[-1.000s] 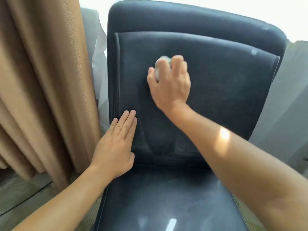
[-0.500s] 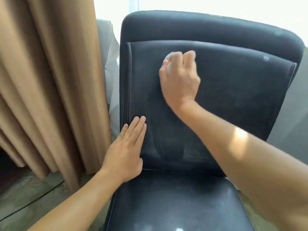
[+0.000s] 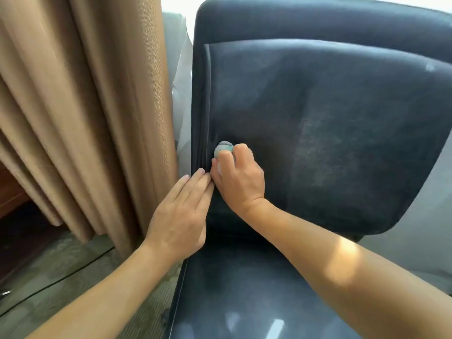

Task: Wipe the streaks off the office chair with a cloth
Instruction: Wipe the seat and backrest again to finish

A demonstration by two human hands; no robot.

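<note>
A single wide-angle view sits at the person's head and looks forward and down along both bare forearms, close to the dark padded backrest of the office chair (image 3: 318,148), which fills most of the frame with its top edge cut off. The glossy dark seat (image 3: 244,289) runs out of the bottom edge directly below the camera. At the left margin hang the tan pleated curtain (image 3: 85,106) and a strip of greenish carpeted floor (image 3: 73,270), and straight lines bow toward the edges.
</note>
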